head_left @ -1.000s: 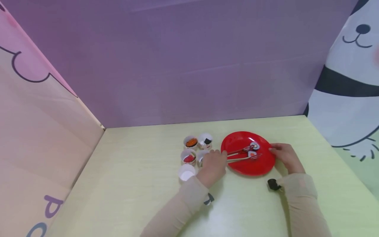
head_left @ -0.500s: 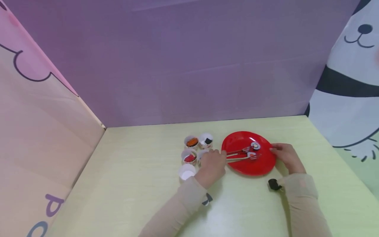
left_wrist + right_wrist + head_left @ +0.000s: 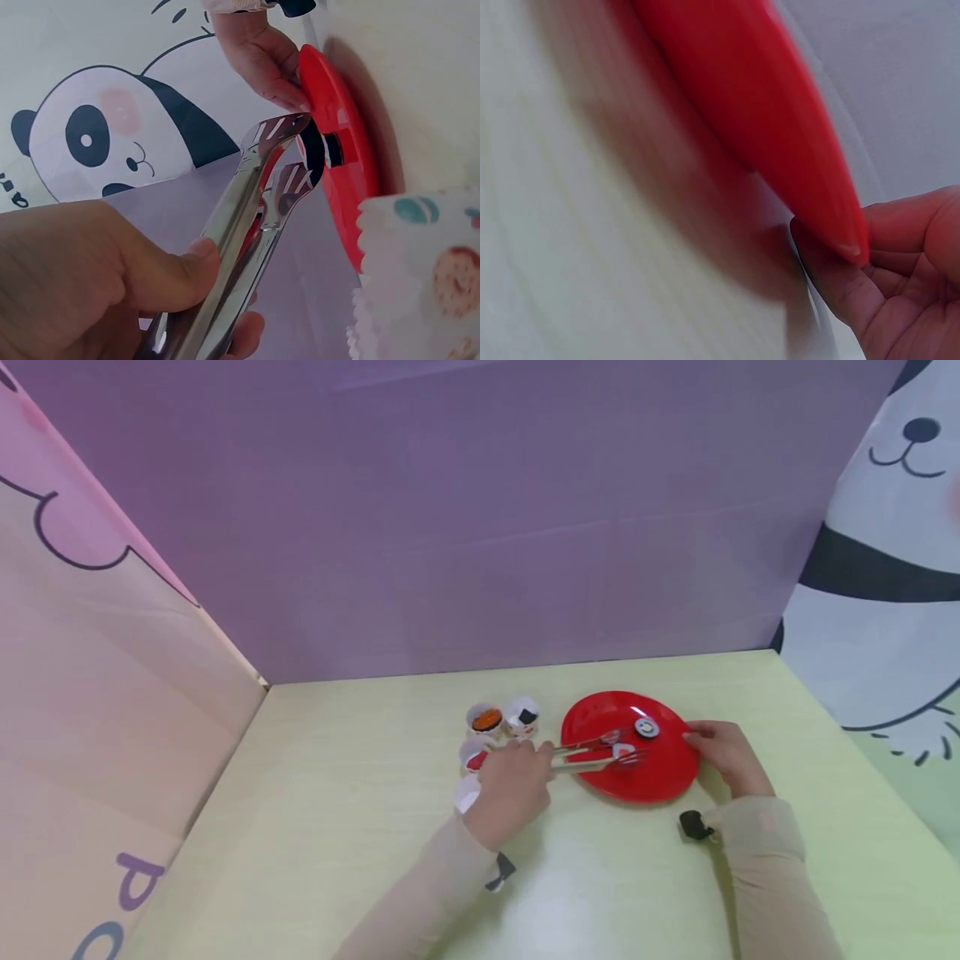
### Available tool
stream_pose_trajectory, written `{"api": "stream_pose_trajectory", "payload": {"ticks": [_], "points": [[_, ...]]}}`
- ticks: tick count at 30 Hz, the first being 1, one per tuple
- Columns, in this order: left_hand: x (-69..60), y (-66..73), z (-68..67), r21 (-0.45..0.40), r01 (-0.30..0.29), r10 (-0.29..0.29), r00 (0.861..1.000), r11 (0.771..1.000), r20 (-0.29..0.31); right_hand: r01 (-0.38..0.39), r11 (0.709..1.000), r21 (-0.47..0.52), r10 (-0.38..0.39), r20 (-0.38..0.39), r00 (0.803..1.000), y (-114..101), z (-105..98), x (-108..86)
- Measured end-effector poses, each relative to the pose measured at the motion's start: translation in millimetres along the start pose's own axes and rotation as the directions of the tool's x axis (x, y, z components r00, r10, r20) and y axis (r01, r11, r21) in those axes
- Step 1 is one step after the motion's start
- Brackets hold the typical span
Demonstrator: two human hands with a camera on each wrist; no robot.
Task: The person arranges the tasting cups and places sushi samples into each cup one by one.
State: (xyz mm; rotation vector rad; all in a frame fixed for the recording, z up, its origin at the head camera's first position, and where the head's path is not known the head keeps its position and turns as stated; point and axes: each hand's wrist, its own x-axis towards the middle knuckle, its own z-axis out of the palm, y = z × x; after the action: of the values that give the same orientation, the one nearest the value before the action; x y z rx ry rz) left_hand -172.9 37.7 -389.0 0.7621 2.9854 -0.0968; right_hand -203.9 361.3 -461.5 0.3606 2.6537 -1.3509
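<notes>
My left hand (image 3: 513, 789) grips metal tongs (image 3: 585, 764), which reach over the red plate (image 3: 607, 789). In the left wrist view the tongs' slotted tips stand apart, near a dark-edged toy sushi piece on the plate. Two toy sushi pieces show in the head view: a round one with a dark edge (image 3: 647, 727), and an orange-centred one (image 3: 622, 751) between the tong tips. Whether the tongs press on it, I cannot tell. My right hand (image 3: 727, 758) pinches the plate's right rim, thumb and finger on either side in the right wrist view.
Left of the plate stand small paper cups: one with an orange-topped piece (image 3: 487, 719), one with a black-and-white piece (image 3: 527, 718), one with a red piece (image 3: 476, 762). A white cup (image 3: 466, 794) is partly covered by my left hand. A purple backdrop (image 3: 480, 527) rises behind the table.
My left hand has drawn the tongs back to the left. The orange-centred sushi piece has shifted left with the tips. My right hand keeps its hold on the plate.
</notes>
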Motion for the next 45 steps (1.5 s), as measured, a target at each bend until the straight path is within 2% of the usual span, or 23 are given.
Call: {"api": "stream_pose_trajectory", "payload": {"ticks": [8,12,20,24,30,34,38,45], "points": [[-15.2,-15.1,-10.8,0.058,0.029,-0.026,0.999,0.998,-0.047,0.02,1.0,-0.005,-0.02,-0.011,1.0,-0.9,-0.7,0.4],[-22.9,-21.0,-13.4,0.06,0.037,-0.034,0.998,0.997,-0.059,0.028,1.0,-0.014,-0.028,-0.018,0.999,-1.4,-0.7,-0.8],[-32.6,-31.1,-6.2,0.006,0.036,-0.036,0.997,0.999,-0.075,-0.033,0.999,0.009,0.033,0.001,0.999,3.4,0.8,-1.0],[-37.6,-35.9,-3.0,-0.022,0.046,-0.048,0.993,0.999,-0.109,-0.046,0.998,0.033,0.045,0.026,0.999,5.8,0.5,-2.4],[-47.0,-46.2,-2.2,-0.015,0.06,-0.062,0.987,0.998,-0.146,-0.086,0.995,0.044,0.085,0.034,0.996,6.0,1.5,-1.5],[-54.1,-55.4,-0.5,-0.001,0.081,-0.081,0.985,0.997,-0.153,-0.084,0.996,0.038,0.083,0.036,0.996,6.7,1.6,-1.3],[-58.2,-62.7,-1.6,0.002,0.099,-0.098,0.988,0.995,-0.118,-0.065,0.997,0.035,0.064,0.028,0.998,6.6,1.4,-1.1],[-67.0,-75.1,-3.3,0.002,0.089,-0.089,0.993,0.996,-0.076,-0.056,0.998,0.03,0.055,0.027,0.998,5.3,1.7,-2.6]]}}
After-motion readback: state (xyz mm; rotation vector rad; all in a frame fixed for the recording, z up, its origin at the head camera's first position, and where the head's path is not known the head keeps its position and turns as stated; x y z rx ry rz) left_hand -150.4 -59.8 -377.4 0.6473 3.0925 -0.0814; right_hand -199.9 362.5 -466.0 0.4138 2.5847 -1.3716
